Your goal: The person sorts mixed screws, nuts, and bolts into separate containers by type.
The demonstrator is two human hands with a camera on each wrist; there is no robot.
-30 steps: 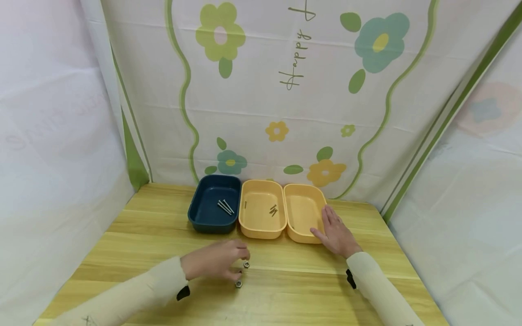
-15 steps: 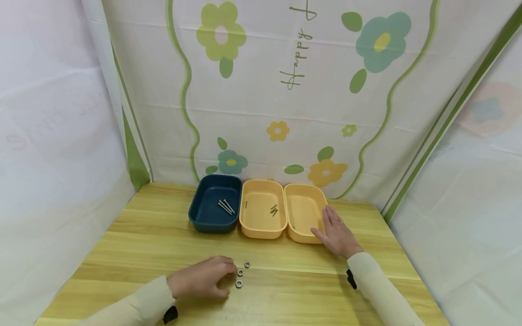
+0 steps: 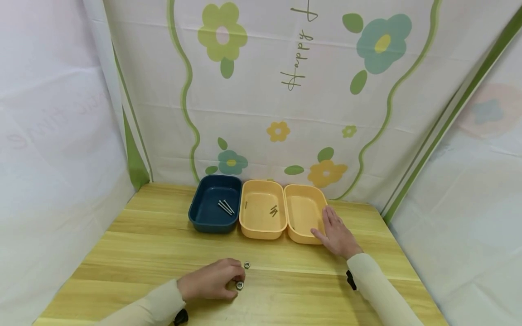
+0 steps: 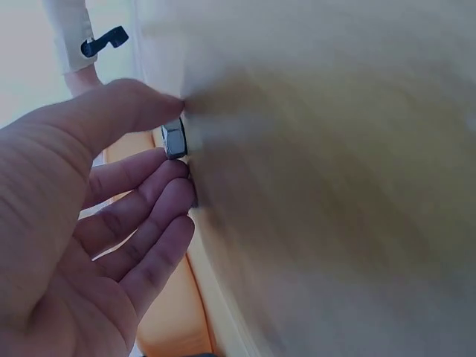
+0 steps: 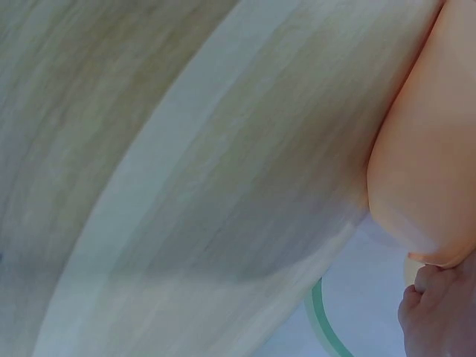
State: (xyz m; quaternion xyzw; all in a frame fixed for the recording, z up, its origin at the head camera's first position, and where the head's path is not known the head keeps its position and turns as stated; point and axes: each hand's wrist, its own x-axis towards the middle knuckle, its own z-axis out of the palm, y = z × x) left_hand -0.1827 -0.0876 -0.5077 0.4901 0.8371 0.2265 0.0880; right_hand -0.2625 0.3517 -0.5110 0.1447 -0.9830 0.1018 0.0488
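My left hand (image 3: 214, 280) is low over the wooden table, its fingers loosely bent around a steel nut (image 3: 239, 285). In the left wrist view that nut (image 4: 175, 140) stands between the thumb tip and the fingertips. Just beyond the fingers lies another nut (image 3: 247, 265); a third, seen between these two earlier, is hidden by the fingers. My right hand (image 3: 339, 235) rests on the right yellow box (image 3: 303, 237), fingers straight along its side and thumb at the near rim. In the right wrist view, part of the hand (image 5: 442, 312) shows beside the box.
Left of that box stand a middle yellow box (image 3: 263, 234) with several small screws (image 3: 273, 211) and a dark blue box (image 3: 213, 227) with long screws (image 3: 226, 207). They line up at the back of the table (image 3: 302, 290), against a flowered cloth (image 3: 253, 99).
My left hand drew back left from the nuts, uncovering all three, then came right again around the nearest one, covering the middle one. The right hand has stayed on the box.
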